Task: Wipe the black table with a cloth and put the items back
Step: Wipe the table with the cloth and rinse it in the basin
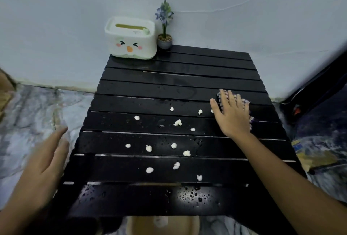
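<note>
Soft cloth (246, 103) is lying limp on the wet black table (169, 88).
Right hand (231, 114) is pressing it flat-fingered; left hand (47, 161) is hovering open, empty.

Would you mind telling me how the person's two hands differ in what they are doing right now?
The right hand lies flat on the cloth, pressing it onto the black table; the left hand touches nothing. The right hand is over the tabletop; the left hand hangs off its left edge. Both have straight fingers.

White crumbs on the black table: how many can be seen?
13 white crumbs: scattered over the middle and near slats of the table, one beside the right hand; the cloth may hide more.
</note>
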